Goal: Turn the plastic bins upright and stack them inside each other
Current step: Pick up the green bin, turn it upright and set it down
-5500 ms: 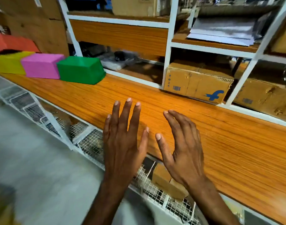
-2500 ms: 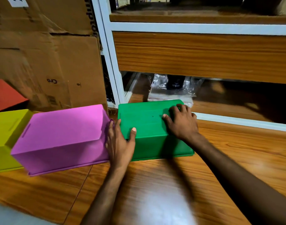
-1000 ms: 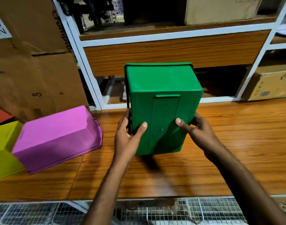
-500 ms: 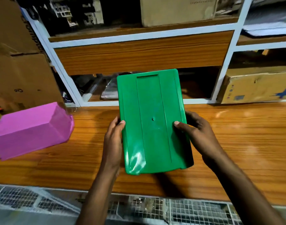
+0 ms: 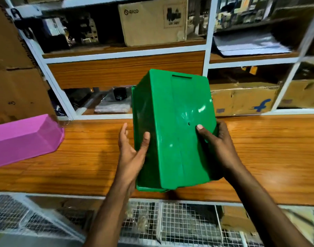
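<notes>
I hold a green plastic bin (image 5: pixel 174 125) in the air above the wooden shelf top (image 5: pixel 81 157), tilted so its flat bottom faces me and its open rim points away and down. My left hand (image 5: pixel 133 150) grips its left wall with the thumb on the bottom face. My right hand (image 5: pixel 215 141) grips the right wall, thumb on the bottom. A pink bin (image 5: pixel 24 138) lies upside down on the wood at the far left, partly cut off by the frame edge.
White shelving with cardboard boxes (image 5: pixel 242 98) stands behind the wooden top. A large cardboard box (image 5: pixel 15 86) rises at the back left. Wire mesh racks (image 5: pixel 170 225) run below the front edge. Bare wood lies to the right of the green bin.
The green bin has turned further in my hands, its left wall now showing beside the bottom face, and it sits closer to me. The pink bin has not moved.
</notes>
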{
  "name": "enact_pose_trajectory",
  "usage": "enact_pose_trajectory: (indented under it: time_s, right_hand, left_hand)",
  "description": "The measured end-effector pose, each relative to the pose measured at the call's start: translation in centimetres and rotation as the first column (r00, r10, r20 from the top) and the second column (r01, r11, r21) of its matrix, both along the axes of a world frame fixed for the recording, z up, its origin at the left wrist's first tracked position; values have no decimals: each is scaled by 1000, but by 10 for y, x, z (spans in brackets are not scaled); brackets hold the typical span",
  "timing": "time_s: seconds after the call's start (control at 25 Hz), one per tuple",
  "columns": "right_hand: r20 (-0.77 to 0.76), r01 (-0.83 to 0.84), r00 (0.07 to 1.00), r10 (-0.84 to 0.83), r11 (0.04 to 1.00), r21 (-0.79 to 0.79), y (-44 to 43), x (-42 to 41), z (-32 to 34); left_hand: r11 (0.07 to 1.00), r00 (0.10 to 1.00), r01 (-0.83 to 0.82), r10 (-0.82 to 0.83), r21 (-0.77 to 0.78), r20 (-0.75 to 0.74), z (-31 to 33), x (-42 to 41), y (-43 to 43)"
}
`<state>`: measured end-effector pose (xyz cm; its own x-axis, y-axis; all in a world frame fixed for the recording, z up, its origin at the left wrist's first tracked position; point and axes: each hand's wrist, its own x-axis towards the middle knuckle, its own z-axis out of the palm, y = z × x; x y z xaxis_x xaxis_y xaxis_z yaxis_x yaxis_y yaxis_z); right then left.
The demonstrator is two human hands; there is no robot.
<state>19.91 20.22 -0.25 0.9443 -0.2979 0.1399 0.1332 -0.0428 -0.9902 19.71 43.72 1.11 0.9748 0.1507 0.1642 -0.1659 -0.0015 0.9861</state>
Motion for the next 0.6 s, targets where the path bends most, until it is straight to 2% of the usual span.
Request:
enact_pose_trajectory:
  time_s: [0.12, 0.2, 0.24, 0.36, 0.52, 0.6]
  right_hand:
    - [-9, 29, 999, -33, 950, -311, -27, -40, 9]
    - [-60, -14, 998, -18, 864, -504, -49, -66, 20]
    - [-97, -45, 995, -8, 846, -532, -54, -74, 25]
    - [-129, -94, 991, 37, 880, -466, -92, -100, 35]
    - [-66, -97, 995, 78, 934, -343, -162, -117, 40]
    - [39, -63, 997, 68, 992, -106, -212, -114, 34]
  left_hand:
    - [979, 994, 31, -51, -201, -94, -5, -22, -40]
    - [967, 991, -42, 8, -250, -133, -11, -38, -73]
    - [964, 987, -80, 41, -255, -155, -12, -43, -86]
    - [956, 988, -66, 23, -285, -150, -3, -64, -142]
    - [942, 991, 87, -116, -323, -72, 22, -87, -224]
    - [906, 975, 177, -214, -385, -55, 27, -93, -273]
